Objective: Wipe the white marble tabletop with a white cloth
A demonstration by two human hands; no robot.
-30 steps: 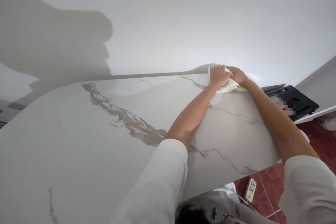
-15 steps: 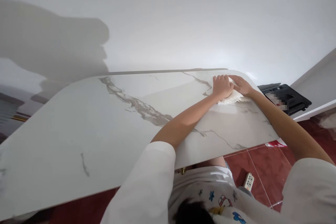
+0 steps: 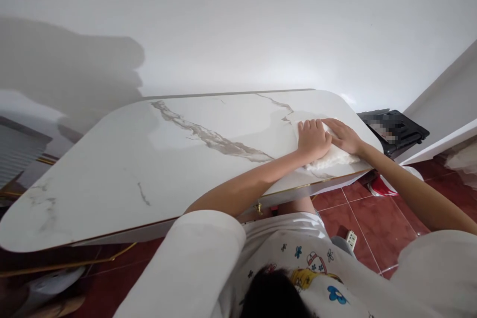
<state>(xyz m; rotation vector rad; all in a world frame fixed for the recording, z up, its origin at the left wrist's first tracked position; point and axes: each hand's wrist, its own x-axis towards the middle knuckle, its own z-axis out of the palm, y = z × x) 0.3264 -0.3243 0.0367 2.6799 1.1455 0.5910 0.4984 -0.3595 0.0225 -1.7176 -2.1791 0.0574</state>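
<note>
Both of my hands rest on a crumpled white cloth (image 3: 333,159) near the right end of a marble-patterned white table (image 3: 112,174). My left hand (image 3: 313,139) is curled over the cloth's left part, knuckles up. Beside it, my right hand (image 3: 343,135) presses on the right part with its fingers bent slightly and pointing left. The two hands touch or nearly touch. Under them most of the cloth is hidden; its ruffled lower edge shows close to the table's front edge.
A white wall (image 3: 231,25) stands behind the table. Off the right end is a black case (image 3: 400,129). On the red tiled floor (image 3: 367,218) lie a power strip (image 3: 351,239) and a red-and-white item (image 3: 382,186). A ribbed grey object (image 3: 22,146) stands at the left.
Both hands have drawn the cloth toward me, from the middle of the table's right end to near its front edge. My view has shifted, showing more of the table's left end.
</note>
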